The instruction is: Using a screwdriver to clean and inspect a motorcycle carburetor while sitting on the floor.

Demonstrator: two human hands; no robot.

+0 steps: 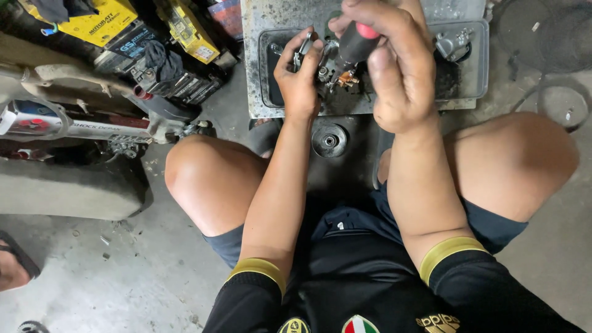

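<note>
Head view looks straight down on a person squatting on a concrete floor [142, 277], both hands working over a shallow grey metal tray [475, 74] set on the ground just ahead of the knees. Taking that tray as the landmark: the left hand [299, 77] reaches over its near-left part, fingers curled around a small greasy metal assembly [330, 68] with a copper-coloured bit showing, holding it steady just above the tray's dark, oily bottom. The right hand [394, 68] is closed tight on a screwdriver [357, 40] with a black handle and red cap, held over the tray's middle with the shaft pointing down into the assembly; the tip is hidden among the parts. So the assembly sits between the two hands, gripped by the left and touched from the right side by the tool. As a judgement, the work looks midway: the piece is out of whatever it belongs to and lies partly opened, with a loose metal fitting [453, 43] resting in the tray's far-right corner, while the fastener under the tool seems not yet finished; which way it is being turned I cannot tell. A round black pulley-like part [328, 140] lies on the floor just beside the tray's near edge, between the knees. Well to the left of the tray stand yellow batteries [98, 21] and a heap of motorcycle parts [123, 123].
</note>
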